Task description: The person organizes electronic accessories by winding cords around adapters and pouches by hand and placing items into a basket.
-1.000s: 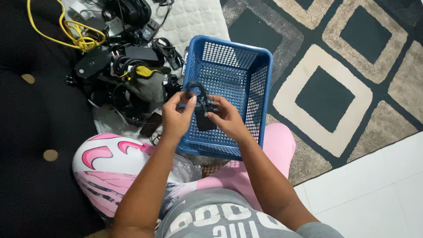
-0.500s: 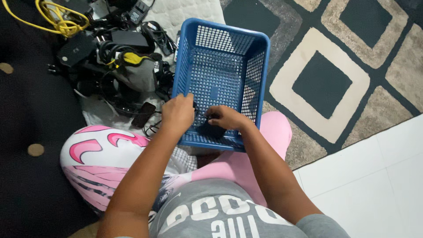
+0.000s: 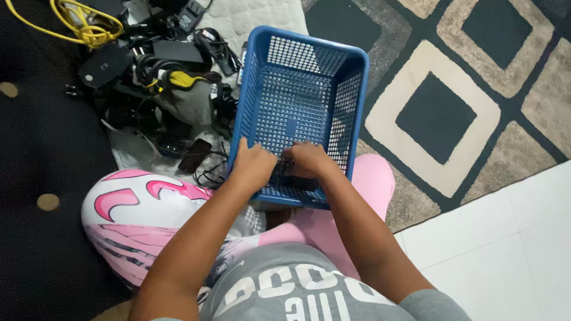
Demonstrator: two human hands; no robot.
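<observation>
Adapter, black, held down by both hands at the near end of the otherwise bare basket; cable pile remains unsorted beside it.

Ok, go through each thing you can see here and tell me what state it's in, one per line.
Blue basket: upright on the lap, open, holding one dark item.
Black adapter: low in the basket's near end, under both hands.
Left hand: inside the basket, on the adapter.
Right hand: inside the basket, on the adapter.
Yellow cable: coiled loosely, untouched.
Pile of black chargers and cords: tangled beside the basket.
</observation>
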